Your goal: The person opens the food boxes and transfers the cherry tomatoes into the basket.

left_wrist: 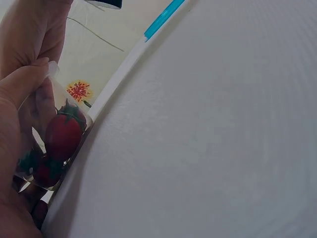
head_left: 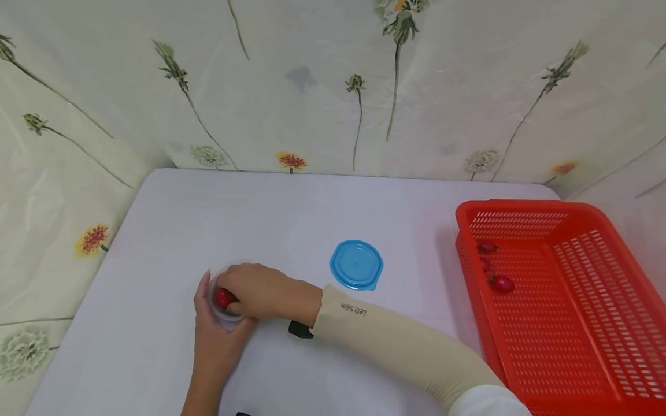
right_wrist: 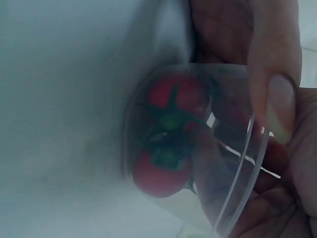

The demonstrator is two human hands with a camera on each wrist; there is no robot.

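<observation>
My left hand grips a small clear plastic cup standing on the table, thumb and fingers spread around its wall. From above, my right hand reaches into the cup, its fingers and thumb curled about a red cherry tomato. Through the clear side, several cherry tomatoes with green stems show at the bottom, among them one cherry tomato in the left wrist view and another cherry tomato in the right wrist view. The right fingers show blurred through the wall, close beside them.
A blue plastic lid lies flat on the white table, right of the cup. The red basket stands at the right edge, with several cherry tomatoes by its left wall. A flowered curtain hangs behind the table.
</observation>
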